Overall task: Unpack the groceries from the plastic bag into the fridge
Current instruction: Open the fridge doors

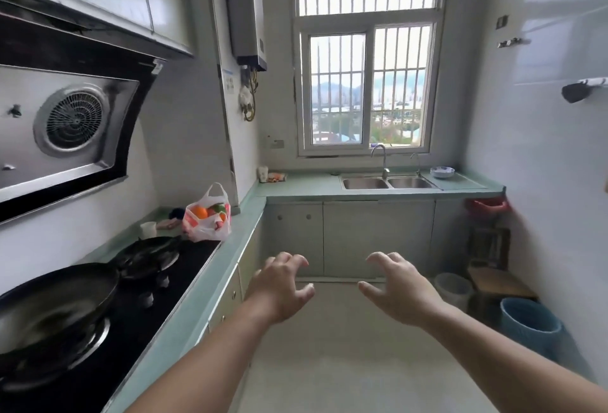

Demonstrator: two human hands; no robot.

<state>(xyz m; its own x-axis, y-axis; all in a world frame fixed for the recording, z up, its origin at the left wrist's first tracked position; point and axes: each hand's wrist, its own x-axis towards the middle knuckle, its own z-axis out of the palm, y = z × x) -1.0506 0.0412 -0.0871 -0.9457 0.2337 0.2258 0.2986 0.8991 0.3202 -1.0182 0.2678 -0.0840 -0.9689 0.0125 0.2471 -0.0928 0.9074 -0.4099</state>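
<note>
i am looking down a narrow kitchen with both arms reaching out in front of me over the pale floor (345, 347). my left hand (283, 287) is hanging in the air with its fingers (296, 261) spread apart and loosely curled, gripping nothing. my right hand (399, 287) is mirroring it just beside, fingers apart and bent like a claw, also holding nothing. the two hands are sitting near each other but not touching.

the plastic bag (207, 215) is standing on the green counter (237, 231) to my left, at the far end of the black gas stove (158, 297), well apart from both hands. it is white and translucent, its handles are standing up, and i am seeing an orange (199, 212) and something green and red through its side; the rest of what is inside i cannot make out. a small white cup (148, 229) is sitting just behind the stove near the bag.

two dark woks are resting on the burners, the near wok (56, 300) large and blurred, the far wok (151, 251) smaller. a range hood (72, 123) is hanging above them. straight ahead a double steel sink (388, 183) is sitting under a barred window (368, 90), with a stack of bowls (442, 171) to its right. a blue bin (526, 323) and a white bin (452, 287) are standing on the floor by the right wall
</note>
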